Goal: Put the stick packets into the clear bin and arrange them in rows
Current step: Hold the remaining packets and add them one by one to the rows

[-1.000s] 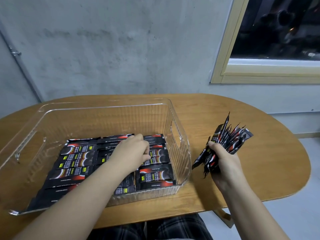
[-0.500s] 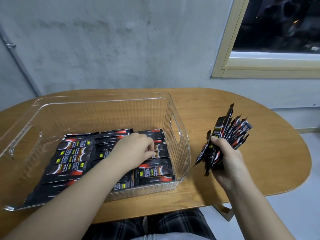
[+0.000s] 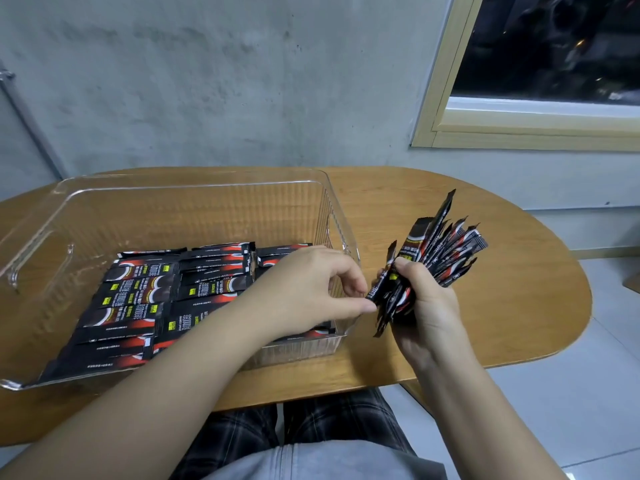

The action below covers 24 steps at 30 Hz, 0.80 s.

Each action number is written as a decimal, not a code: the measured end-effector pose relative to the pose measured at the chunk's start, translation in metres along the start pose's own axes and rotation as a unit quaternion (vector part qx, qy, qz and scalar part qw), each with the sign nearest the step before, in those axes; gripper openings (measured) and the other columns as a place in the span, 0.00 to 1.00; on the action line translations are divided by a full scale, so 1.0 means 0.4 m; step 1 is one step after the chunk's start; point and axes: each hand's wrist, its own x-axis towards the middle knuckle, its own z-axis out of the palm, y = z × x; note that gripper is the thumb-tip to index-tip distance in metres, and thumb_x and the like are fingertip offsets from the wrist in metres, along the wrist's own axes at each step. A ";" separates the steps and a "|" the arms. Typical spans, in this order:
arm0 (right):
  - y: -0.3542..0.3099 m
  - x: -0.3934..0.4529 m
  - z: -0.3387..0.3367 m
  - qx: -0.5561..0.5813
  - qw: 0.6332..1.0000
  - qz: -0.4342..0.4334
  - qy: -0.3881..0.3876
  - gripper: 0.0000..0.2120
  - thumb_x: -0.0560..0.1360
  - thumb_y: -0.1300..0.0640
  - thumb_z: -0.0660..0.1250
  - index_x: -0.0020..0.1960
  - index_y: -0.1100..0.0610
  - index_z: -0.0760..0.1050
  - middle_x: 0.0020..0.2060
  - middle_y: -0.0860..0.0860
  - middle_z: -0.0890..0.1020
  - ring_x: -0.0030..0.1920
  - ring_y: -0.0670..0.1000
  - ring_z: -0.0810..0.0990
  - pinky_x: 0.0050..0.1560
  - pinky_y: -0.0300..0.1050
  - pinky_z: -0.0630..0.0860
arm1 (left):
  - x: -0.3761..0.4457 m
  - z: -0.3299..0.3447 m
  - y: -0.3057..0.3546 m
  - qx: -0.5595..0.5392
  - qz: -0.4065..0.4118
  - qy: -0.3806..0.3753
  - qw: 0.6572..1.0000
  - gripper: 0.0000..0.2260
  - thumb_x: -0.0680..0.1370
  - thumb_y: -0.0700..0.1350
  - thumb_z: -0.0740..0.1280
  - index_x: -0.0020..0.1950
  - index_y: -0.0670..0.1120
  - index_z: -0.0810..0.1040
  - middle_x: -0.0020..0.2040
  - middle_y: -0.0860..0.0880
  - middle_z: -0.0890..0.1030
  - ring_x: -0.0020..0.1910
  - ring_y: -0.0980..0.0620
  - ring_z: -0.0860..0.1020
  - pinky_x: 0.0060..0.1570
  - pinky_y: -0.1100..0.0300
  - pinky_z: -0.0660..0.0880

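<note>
A fanned bundle of stick packets (image 3: 440, 258) stands in the right hand (image 3: 424, 306), gripped just right of the clear bin (image 3: 194, 188) above the table (image 3: 502, 289). The left hand (image 3: 311, 289) reaches across the bin's right wall — thumb and fingers pinching one packet at the bundle's near end. Inside the bin, black-and-red packets in rows (image 3: 145, 296) lie flat, covering the near floor.

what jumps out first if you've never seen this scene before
A fanned bundle of black stick packets gripped in the right hand over the wooden table, with the left hand pinching one packet at its left edge. Left of them, a clear bin holds packets in flat rows.
</note>
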 end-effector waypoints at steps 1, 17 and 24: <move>0.004 -0.003 0.003 0.001 1.000 -0.002 0.002 0.05 0.74 0.68 0.64 0.48 0.63 0.72 0.36 0.58 0.74 0.35 0.54 0.75 0.37 0.49 0.74 | -0.001 0.003 0.003 0.012 -0.003 -0.006 1.000 0.07 0.68 0.55 0.74 0.40 0.58 0.77 0.36 0.63 0.77 0.40 0.69 0.71 0.40 0.71 0.65; -0.004 0.006 -0.021 0.049 0.999 -0.009 0.011 0.08 0.75 0.71 0.63 0.50 0.62 0.68 0.33 0.55 0.73 0.29 0.50 0.76 0.31 0.43 0.76 | -0.068 -0.134 -0.158 0.020 -0.206 -0.032 0.978 0.05 0.76 0.45 0.68 0.43 0.55 0.77 0.38 0.52 0.77 0.35 0.56 0.73 0.43 0.59 0.73; 0.006 0.019 -0.037 0.035 0.999 -0.009 0.004 0.10 0.74 0.70 0.64 0.53 0.62 0.67 0.36 0.55 0.73 0.31 0.50 0.77 0.33 0.44 0.77 | -0.080 -0.198 -0.146 0.050 -0.198 0.057 0.977 0.09 0.77 0.44 0.66 0.44 0.58 0.80 0.44 0.62 0.80 0.32 0.69 0.74 0.39 0.66 0.70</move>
